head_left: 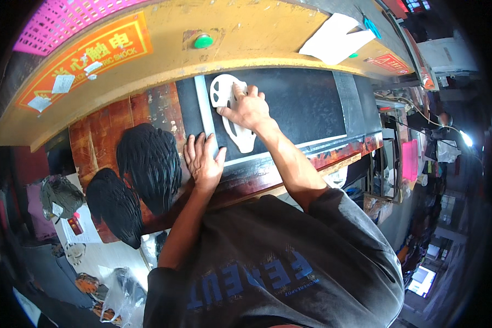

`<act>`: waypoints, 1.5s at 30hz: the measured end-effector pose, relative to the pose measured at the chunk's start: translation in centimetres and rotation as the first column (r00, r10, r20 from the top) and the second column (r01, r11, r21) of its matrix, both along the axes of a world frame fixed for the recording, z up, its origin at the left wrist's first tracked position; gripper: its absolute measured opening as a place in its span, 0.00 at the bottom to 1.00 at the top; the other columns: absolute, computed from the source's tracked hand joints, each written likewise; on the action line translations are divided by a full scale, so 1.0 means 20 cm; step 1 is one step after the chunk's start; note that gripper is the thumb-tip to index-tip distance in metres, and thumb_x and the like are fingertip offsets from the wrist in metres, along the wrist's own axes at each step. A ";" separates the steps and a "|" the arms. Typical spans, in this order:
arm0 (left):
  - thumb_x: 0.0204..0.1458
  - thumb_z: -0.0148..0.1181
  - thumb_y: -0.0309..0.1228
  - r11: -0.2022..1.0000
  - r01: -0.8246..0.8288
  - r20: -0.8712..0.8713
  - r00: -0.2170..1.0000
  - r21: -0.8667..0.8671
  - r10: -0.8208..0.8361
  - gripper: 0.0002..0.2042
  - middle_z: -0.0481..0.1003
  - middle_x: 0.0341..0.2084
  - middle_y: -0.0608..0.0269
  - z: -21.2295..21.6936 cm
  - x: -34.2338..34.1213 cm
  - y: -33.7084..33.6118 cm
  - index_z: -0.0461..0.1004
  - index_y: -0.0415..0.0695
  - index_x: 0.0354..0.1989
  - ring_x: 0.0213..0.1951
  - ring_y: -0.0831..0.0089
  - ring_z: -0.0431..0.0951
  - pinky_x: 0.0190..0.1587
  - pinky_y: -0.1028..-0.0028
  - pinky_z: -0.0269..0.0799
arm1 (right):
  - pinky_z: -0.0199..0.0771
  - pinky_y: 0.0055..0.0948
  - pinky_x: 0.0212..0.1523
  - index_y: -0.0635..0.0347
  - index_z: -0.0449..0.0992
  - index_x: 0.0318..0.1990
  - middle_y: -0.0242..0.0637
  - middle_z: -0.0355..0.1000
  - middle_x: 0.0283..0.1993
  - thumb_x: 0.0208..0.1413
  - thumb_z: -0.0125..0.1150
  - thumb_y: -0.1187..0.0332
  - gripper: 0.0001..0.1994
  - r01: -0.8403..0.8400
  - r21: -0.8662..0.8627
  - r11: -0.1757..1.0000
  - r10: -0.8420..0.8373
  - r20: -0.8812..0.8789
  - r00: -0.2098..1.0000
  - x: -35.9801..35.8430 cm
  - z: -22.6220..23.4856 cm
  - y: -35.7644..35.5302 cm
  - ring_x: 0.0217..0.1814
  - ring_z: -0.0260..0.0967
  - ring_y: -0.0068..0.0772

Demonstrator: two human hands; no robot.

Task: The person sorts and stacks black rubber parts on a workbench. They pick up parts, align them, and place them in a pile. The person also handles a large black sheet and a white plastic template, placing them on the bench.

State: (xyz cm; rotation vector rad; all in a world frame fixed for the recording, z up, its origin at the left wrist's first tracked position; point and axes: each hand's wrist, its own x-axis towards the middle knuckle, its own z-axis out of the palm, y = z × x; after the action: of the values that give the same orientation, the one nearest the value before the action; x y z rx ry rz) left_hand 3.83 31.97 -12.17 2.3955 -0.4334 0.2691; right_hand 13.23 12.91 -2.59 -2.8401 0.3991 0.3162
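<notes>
A white sole-shaped template (244,143) with cut-out holes lies on a black sheet (306,104). My right hand (249,111) grips it across the middle, thumb on the left edge, index finger stretched over its upper part. Beside it, my left hand (204,162) rests flat with fingers apart, its fingertips close to the lower end of a pale metal strip (205,106). Close to my left wrist stands a large pile of black layered pieces (149,164). A smaller black pile (113,208) lies farther left.
A yellow machine beam (169,38) with a green button (203,41) spans the far side of the worn red-brown board (106,128). White paper (333,38) hangs over the beam at right. A pink perforated basket (65,22) sits at upper left. A clear plastic bag (123,292) is at lower left.
</notes>
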 end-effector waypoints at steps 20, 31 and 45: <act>0.58 0.63 0.42 0.999 0.042 -0.406 0.913 -0.009 -0.042 0.11 0.84 0.35 0.52 0.15 0.57 -0.08 0.85 0.49 0.39 0.42 0.48 0.84 0.48 0.55 0.79 | 0.80 0.31 0.48 0.62 0.83 0.53 0.38 0.83 0.42 0.71 0.59 0.62 0.14 -0.330 0.839 0.433 -0.052 0.389 0.920 0.23 0.07 -0.17 0.45 0.80 0.26; 0.57 0.57 0.48 0.983 -0.012 -0.342 0.937 0.182 0.075 0.17 0.83 0.36 0.50 0.08 0.99 -0.24 0.84 0.48 0.38 0.41 0.43 0.82 0.43 0.51 0.75 | 0.72 0.51 0.48 0.59 0.80 0.37 0.46 0.76 0.38 0.61 0.61 0.63 0.09 -0.146 0.312 0.939 -0.059 0.564 0.824 0.25 -0.30 -0.46 0.46 0.73 0.55; 0.57 0.60 0.46 0.995 -0.041 -0.202 0.978 0.096 0.060 0.14 0.83 0.30 0.55 -0.10 0.89 -0.25 0.83 0.50 0.34 0.35 0.49 0.82 0.38 0.55 0.74 | 0.73 0.47 0.46 0.54 0.80 0.27 0.39 0.76 0.31 0.58 0.65 0.59 0.12 -0.241 0.149 0.959 0.080 0.672 0.736 0.08 -0.62 -0.65 0.40 0.73 0.48</act>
State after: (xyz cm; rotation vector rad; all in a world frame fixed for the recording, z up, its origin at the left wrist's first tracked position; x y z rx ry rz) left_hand 21.62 26.99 -14.17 2.4951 -0.2958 0.0232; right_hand 14.73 -0.15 -14.90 -2.5312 -0.0414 -0.5861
